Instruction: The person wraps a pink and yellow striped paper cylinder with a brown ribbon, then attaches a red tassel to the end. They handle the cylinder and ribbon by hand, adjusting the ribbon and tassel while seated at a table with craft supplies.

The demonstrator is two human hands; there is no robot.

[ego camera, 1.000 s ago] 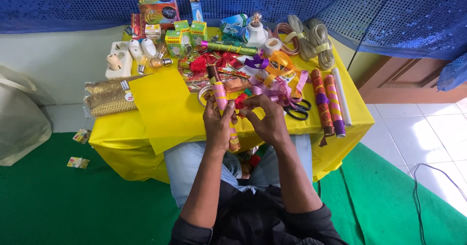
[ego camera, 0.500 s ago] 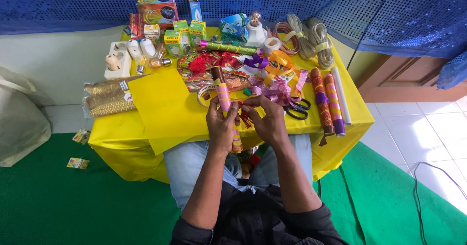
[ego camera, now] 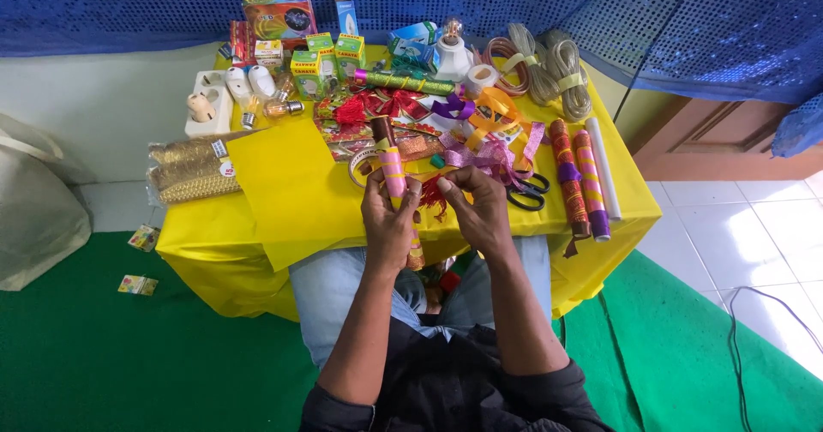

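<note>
My left hand (ego camera: 387, 219) grips a roll of patterned paper (ego camera: 391, 168) with pink and yellow bands, held upright over the near edge of the yellow table (ego camera: 283, 201). My right hand (ego camera: 477, 209) is beside it, fingers pinched on a red tasselled ornament (ego camera: 431, 194) that hangs between both hands. A loose yellow sheet (ego camera: 279, 175) lies just left of my left hand. Black scissors (ego camera: 527, 194) rest on the table right of my right hand.
The table holds rolled papers (ego camera: 579, 179), ribbons (ego camera: 480, 111), coiled cords (ego camera: 549, 72), small boxes (ego camera: 321, 55), bulbs with a white power strip (ego camera: 210, 102), and a gold trim packet (ego camera: 189, 171). A white bag (ego camera: 34, 213) sits on green floor at left.
Both hands have stayed at the table's near edge with the roll; the fingers have shifted slightly around the red ornament.
</note>
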